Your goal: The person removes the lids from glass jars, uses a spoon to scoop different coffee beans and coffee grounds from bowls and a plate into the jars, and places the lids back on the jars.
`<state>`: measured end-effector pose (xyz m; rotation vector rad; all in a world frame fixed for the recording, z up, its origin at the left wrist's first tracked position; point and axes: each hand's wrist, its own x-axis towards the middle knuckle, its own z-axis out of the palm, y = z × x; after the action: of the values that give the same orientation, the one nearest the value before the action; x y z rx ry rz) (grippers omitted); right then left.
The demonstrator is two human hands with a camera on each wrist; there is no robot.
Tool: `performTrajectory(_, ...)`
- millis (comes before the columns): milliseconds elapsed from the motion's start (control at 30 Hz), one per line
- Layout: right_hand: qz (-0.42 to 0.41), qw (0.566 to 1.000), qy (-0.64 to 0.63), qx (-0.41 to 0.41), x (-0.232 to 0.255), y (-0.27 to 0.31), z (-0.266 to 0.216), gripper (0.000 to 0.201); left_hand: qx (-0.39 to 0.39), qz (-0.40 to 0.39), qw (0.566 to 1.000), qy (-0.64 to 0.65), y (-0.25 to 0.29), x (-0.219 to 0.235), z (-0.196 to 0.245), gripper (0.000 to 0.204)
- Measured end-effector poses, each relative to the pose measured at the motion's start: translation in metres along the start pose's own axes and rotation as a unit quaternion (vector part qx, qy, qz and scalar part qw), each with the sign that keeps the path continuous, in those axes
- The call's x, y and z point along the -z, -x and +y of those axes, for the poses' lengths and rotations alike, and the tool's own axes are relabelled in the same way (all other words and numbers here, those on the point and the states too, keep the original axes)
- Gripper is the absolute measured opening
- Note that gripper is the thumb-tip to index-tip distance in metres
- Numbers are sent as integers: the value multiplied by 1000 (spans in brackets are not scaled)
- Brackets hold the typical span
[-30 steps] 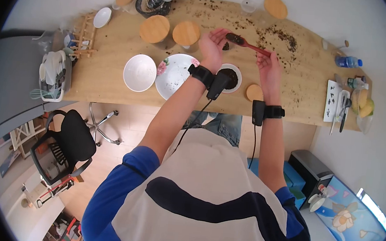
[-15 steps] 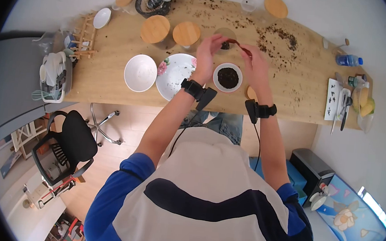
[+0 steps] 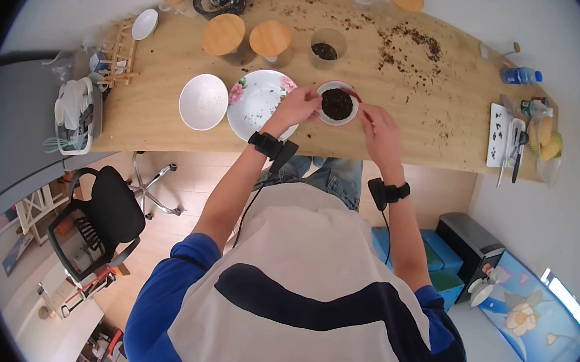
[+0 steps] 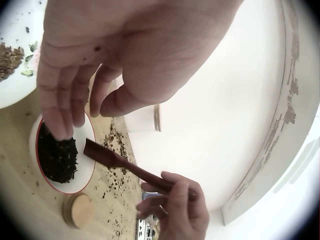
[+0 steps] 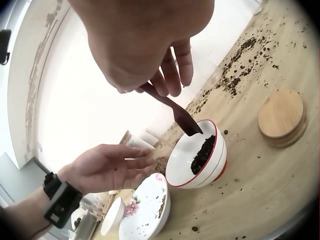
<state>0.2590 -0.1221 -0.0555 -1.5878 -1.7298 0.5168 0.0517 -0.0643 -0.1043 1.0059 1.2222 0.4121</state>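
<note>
A white red-rimmed bowl [image 3: 335, 122] holds dark loose leaves [image 3: 336, 104]. My right hand [image 3: 382, 134] grips the handle of a dark red wooden scoop [image 4: 145, 175], whose flat tip is at the bowl's edge in the right wrist view; no leaves show on its blade. On the bowl's left side my left hand [image 3: 297, 105] has its fingers loosely bent over the rim, holding nothing, as the left wrist view shows. Behind the bowl stands a clear jar [image 3: 339, 38] with dark leaves at its bottom.
A flowered plate [image 3: 251, 118] and a white bowl [image 3: 203, 103] are on the left. Two wood-lidded jars [image 3: 271, 38] stand behind them. Dark crumbs [image 3: 411, 46] lie scattered at the back right. A round wooden lid [image 5: 281, 114] is near the red-rimmed bowl.
Both hands have come down from over the clear jar to the red-rimmed bowl, the scoop with them. The scoop earlier carried dark leaves. The head view has shifted slightly.
</note>
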Motion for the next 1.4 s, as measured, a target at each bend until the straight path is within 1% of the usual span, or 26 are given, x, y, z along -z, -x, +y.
performTrajectory(33,-27,996,37,71,-4,-3,-2,15,1,-1,1000,-1,5,1,1,21)
performTrajectory(67,-54,985,74,143,-6,-4,-3,17,59,-30,998,5,9,1,2,21)
performTrajectory(100,-53,985,74,144,-6,-2,-1,17,117,-58,991,12,11,1,3,23)
performTrajectory(167,-141,975,100,140,-10,2,1,19,136,-66,988,27,10,1,-8,24)
performTrajectory(333,-104,980,89,144,-11,-1,-2,18,163,-67,980,93,3,-9,-40,28)
performTrajectory(400,-90,980,100,146,-11,-2,-1,18,103,-159,974,124,-4,-12,-44,33)
performTrajectory(433,-113,978,104,139,-10,-1,1,16,102,-159,974,124,-7,-15,-48,33)
performTrajectory(500,-137,976,107,132,-9,-1,4,15,53,-131,955,260,-10,-23,-52,35)
performTrajectory(533,-101,985,80,114,-9,0,5,14,53,-131,955,260,-11,-25,-54,35)
performTrajectory(567,-66,992,53,96,-9,0,6,12,57,-91,957,270,-8,-28,-49,35)
performTrajectory(600,-65,992,54,96,-8,-1,7,12,61,-51,957,280,-5,-30,-44,35)
performTrajectory(633,-37,996,52,62,-7,-1,7,12,61,-52,957,279,-7,-33,-45,35)
performTrajectory(700,-7,998,50,27,-6,1,8,12,-39,-43,947,317,-11,-37,-49,37)
performTrajectory(833,-20,994,84,-68,-10,11,21,18,-49,-13,969,242,-16,-43,-53,44)
performTrajectory(867,-12,991,82,-106,-14,11,25,22,-69,28,981,177,-16,-45,-53,44)
performTrajectory(900,-13,991,80,-107,-17,12,28,22,-88,70,987,111,-15,-46,-52,45)
performTrajectory(933,-3,983,-9,-182,-20,13,31,25,-86,70,988,110,-14,-45,-52,45)
performTrajectory(967,8,962,-97,-254,-23,14,34,28,-97,107,989,31,-12,-45,-50,45)
performTrajectory(1000,8,962,-98,-255,-25,15,37,28,-107,143,983,-48,-11,-45,-48,46)
performTrajectory(1033,11,934,-180,-308,-27,16,40,29,-107,143,983,-49,-10,-45,-47,46)
performTrajectory(1067,14,896,-261,-358,-29,18,43,31,-109,176,973,-102,-5,-45,-40,48)
performTrajectory(1100,15,896,-262,-359,-33,20,46,31,-111,207,960,-155,0,-45,-34,49)
performTrajectory(1167,31,808,-427,-405,-39,25,51,31,-115,212,956,-167,10,-44,-22,51)
performTrajectory(1200,33,807,-429,-406,-41,26,54,31,-121,220,951,-178,12,-43,-20,52)
performTrajectory(1267,-1,736,-530,-421,-44,27,56,31,-139,221,944,-202,9,-40,-26,51)
performTrajectory(1400,-21,704,-575,-415,-48,24,56,31,-156,224,940,-202,8,-39,-34,52)
